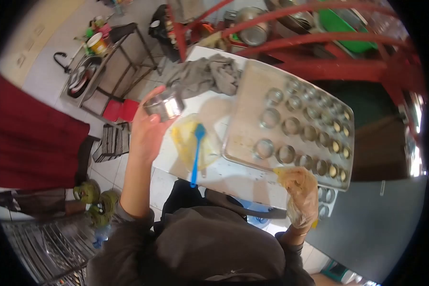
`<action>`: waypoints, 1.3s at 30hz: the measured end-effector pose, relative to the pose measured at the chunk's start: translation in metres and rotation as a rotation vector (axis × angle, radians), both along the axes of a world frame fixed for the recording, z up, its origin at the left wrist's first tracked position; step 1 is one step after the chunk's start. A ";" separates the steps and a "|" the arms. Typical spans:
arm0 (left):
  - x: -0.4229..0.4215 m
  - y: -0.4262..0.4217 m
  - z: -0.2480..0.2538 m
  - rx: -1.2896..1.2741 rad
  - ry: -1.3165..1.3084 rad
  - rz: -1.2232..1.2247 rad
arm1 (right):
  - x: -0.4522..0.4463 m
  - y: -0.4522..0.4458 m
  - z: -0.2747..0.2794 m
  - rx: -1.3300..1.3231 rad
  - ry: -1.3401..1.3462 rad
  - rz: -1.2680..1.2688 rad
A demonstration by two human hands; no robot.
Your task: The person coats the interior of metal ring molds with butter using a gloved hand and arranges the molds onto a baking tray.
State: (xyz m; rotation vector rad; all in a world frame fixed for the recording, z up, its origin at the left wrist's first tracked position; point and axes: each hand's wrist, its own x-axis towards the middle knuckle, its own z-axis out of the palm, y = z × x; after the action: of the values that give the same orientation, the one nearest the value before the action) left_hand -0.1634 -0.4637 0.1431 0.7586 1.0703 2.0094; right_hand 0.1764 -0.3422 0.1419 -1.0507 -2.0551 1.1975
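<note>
My left hand (150, 126) is raised over the left side of the white table, its fingers wrapped round a shiny round metal mould (168, 105). Below it lies a clear plastic bag (183, 138) smeared with yellow, and a blue silicone brush (196, 152) rests across that. My right hand (300, 193) wears a thin clear plastic glove with yellow smears. It hovers by the front edge of a large metal tray (250, 81), its fingers curled together; what they hold, if anything, is hidden. Rows of small round moulds (291, 126) stand on the tray, several at the right with pale yellow contents (335, 146).
A crumpled grey cloth (207, 74) lies at the table's back left. More moulds (325, 195) sit beside the tray's front right corner. Red metal bars (319, 40) run behind the table, with bowls and a green basin (348, 31) beyond. A sink (83, 78) stands far left.
</note>
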 end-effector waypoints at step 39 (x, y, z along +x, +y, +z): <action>-0.122 -0.053 -0.063 -0.110 -0.409 -0.607 | -0.248 -0.086 0.005 0.076 -0.113 0.175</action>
State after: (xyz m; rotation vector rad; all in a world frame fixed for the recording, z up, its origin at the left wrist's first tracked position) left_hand -0.2853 -0.5162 0.0796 0.5023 0.6081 1.4810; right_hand -0.0714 -0.4283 0.1473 -0.9385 -2.3015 1.1565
